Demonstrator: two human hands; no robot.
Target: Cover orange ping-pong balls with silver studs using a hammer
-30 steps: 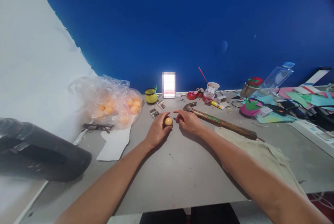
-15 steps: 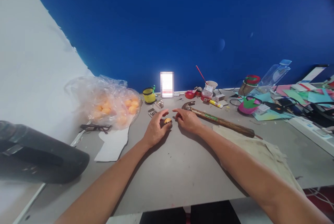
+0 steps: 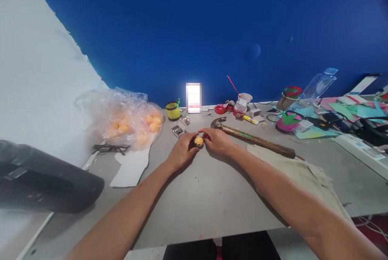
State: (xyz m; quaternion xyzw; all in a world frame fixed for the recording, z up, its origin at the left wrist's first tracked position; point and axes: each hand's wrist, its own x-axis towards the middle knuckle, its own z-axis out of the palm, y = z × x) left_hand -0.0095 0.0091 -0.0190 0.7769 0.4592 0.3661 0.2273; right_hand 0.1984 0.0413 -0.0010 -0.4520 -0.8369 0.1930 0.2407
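A small orange ball (image 3: 199, 140) rests on a dark round base on the grey table (image 3: 206, 195), at mid-table. My left hand (image 3: 181, 151) curls round its left side, fingers touching the ball and base. My right hand (image 3: 217, 140) presses its fingertips against the ball's right side. Both hands pinch the ball between them. A hammer (image 3: 253, 138) with a wooden handle lies just right of my right hand, its head close to my knuckles.
A clear plastic bag of orange balls (image 3: 127, 120) sits at the left, with glasses (image 3: 110, 148) and white paper (image 3: 130, 167) before it. A yellow pot (image 3: 173, 110), small metal boxes, cups, a bottle and coloured paper scraps crowd the back and right. A beige cloth (image 3: 303, 175) lies right; a black object (image 3: 45, 183) at left.
My right hand moved left and closed its fingertips onto the ball, which it did not touch before. The left hand kept its hold and shifted slightly.
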